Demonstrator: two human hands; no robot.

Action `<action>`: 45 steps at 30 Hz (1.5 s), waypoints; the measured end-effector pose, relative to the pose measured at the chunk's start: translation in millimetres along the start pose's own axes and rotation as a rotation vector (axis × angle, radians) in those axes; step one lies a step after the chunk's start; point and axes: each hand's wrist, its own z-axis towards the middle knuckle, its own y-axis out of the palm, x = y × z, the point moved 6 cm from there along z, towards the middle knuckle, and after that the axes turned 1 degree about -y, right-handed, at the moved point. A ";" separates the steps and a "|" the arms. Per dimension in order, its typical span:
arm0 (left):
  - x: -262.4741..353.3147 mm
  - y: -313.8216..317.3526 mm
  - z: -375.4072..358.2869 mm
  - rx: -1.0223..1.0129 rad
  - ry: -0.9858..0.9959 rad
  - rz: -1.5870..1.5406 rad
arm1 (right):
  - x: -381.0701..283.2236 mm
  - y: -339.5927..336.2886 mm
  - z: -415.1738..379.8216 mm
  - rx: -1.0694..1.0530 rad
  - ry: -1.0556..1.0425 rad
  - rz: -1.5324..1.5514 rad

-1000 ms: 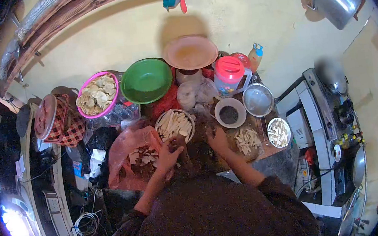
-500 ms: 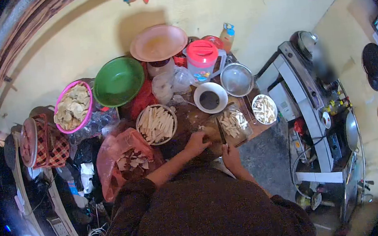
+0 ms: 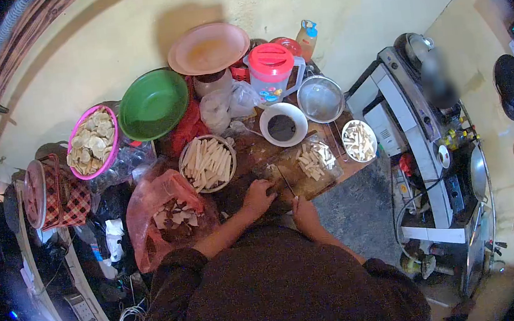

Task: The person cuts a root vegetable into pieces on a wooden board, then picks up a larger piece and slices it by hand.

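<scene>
My right hand [image 3: 305,213] grips the handle of a knife [image 3: 287,182], its blade angled up and left over the cutting board [image 3: 306,188]. Just left of the blade, my left hand [image 3: 259,198] rests on the board with curled fingers; what they hold, if anything, is too small to make out. Short pale cut pieces [image 3: 315,159] lie heaped on the board's right part. Beyond my left hand stands a bowl of long pale peeled sticks [image 3: 209,161]. A white bowl of cut pieces [image 3: 359,141] sits at the table's right corner.
A red plastic bag [image 3: 142,218] with peel-like scraps lies left of my forearm. Behind the board are a white bowl with dark contents [image 3: 268,136], a strainer [image 3: 320,98] and a red-lidded pitcher [image 3: 271,72]. A green basin [image 3: 154,105] stands back left; a stove [image 3: 408,90] is at right.
The knife and my right hand have moved left, away from the heap of cut pieces and nearer my left hand. My view has shifted slightly.
</scene>
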 end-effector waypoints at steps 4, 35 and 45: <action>0.7 -0.9 -0.3 0.003 -0.001 0.012 | -5.1 -3.6 1.1 -0.034 0.067 -0.048; 18.2 15.1 -12.5 0.057 0.127 0.153 | 43.2 42.6 24.6 -0.076 0.142 -0.130; 19.0 19.2 -14.5 0.024 0.118 0.203 | 63.2 43.2 -6.4 -0.098 0.119 -0.146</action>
